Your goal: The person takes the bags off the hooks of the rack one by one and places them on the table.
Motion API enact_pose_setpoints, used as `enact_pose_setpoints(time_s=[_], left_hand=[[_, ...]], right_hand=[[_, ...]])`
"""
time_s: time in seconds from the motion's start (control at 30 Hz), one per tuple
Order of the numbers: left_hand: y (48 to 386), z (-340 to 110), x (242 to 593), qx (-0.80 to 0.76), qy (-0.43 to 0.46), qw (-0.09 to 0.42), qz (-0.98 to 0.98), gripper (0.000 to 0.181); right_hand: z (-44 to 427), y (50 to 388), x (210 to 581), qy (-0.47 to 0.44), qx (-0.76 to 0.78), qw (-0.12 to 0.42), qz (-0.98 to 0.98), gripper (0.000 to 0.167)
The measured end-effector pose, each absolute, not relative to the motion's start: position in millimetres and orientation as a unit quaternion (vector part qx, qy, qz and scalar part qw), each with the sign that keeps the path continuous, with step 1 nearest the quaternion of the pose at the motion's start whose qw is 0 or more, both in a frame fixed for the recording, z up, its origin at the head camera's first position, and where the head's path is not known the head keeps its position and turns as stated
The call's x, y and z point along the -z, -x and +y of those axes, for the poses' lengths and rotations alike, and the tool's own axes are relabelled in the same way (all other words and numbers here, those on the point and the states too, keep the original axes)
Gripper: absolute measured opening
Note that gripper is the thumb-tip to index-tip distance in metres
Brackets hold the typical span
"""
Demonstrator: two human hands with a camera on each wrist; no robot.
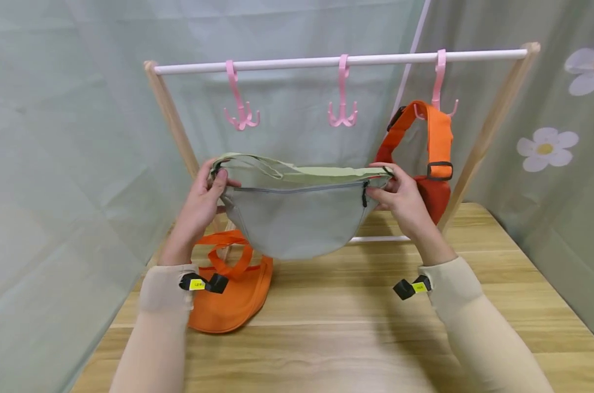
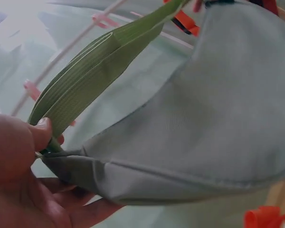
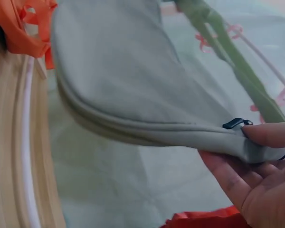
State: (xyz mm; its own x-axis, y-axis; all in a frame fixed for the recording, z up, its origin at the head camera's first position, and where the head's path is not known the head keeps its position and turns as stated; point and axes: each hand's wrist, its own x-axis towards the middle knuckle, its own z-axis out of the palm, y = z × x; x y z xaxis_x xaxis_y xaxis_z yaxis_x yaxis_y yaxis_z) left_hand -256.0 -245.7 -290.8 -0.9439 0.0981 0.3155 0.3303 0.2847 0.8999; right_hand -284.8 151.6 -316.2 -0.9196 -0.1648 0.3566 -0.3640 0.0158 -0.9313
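Gripping by both ends, between curled fingers and thumbs of left hand (image 1: 204, 203) and right hand (image 1: 401, 197): grey half-moon fabric waist bag (image 1: 297, 224), held level above wood-grain tabletop (image 1: 326, 327). To do well, likely keep tension even and pale-green webbing strap (image 1: 333, 174) untwisted above grey zip (image 1: 287, 190). Extended forward with forearms (image 1: 483, 327) slanted inward, wrists roughly level. Below left grip, noted limp orange fabric bag (image 1: 243, 297); beyond right grip, red pouch (image 1: 435, 196) hung by orange strap (image 1: 439, 143) on pink plastic hook (image 1: 439, 76).

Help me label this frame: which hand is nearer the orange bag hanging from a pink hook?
Right. The right hand, on one end of the gray bag, partly overlaps the hanging orange bag in the head view; the left hand grips the other end, farther left.
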Motion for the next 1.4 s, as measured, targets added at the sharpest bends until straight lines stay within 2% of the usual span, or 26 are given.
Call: enact_pose_setpoints(time_s=[0.27,0.4,0.53,0.87,1.0,1.1,1.27,1.4], left_hand=[[262.1,-239.7,320.1,0.588,0.156,0.014,-0.793,0.062],[261.6,-235.5,333.0,0.613,0.184,-0.004,-0.769,0.076],[260.6,-228.5,342.2,0.63,0.203,0.01,-0.75,0.086],[259.4,-205.8,345.8,0.651,0.202,0.084,-0.727,0.074],[259.9,-198.3,345.8,0.664,0.196,0.08,-0.718,0.074],[260.4,-194.9,347.0,0.672,0.186,0.068,-0.714,0.073],[261.9,-193.4,350.8,0.683,0.177,0.059,-0.706,0.074],[263.2,-193.2,353.9,0.693,0.176,0.052,-0.698,0.075]], right_hand=[[165.2,272.4,308.3,-0.146,-0.643,0.089,-0.746,0.047],[171.9,264.3,311.0,-0.119,-0.635,0.108,-0.755,0.043],[178.4,256.9,315.3,-0.099,-0.638,0.125,-0.753,0.041],[189.4,245.3,331.8,-0.059,-0.706,0.11,-0.697,0.035],[191.7,248.7,341.8,-0.053,-0.741,0.141,-0.655,0.036],[194.3,251.2,348.4,-0.076,-0.744,0.168,-0.642,0.028],[198.9,251.3,353.0,-0.124,-0.73,0.18,-0.647,0.018],[199.6,250.0,352.3,-0.114,-0.713,0.191,-0.665,0.007]])
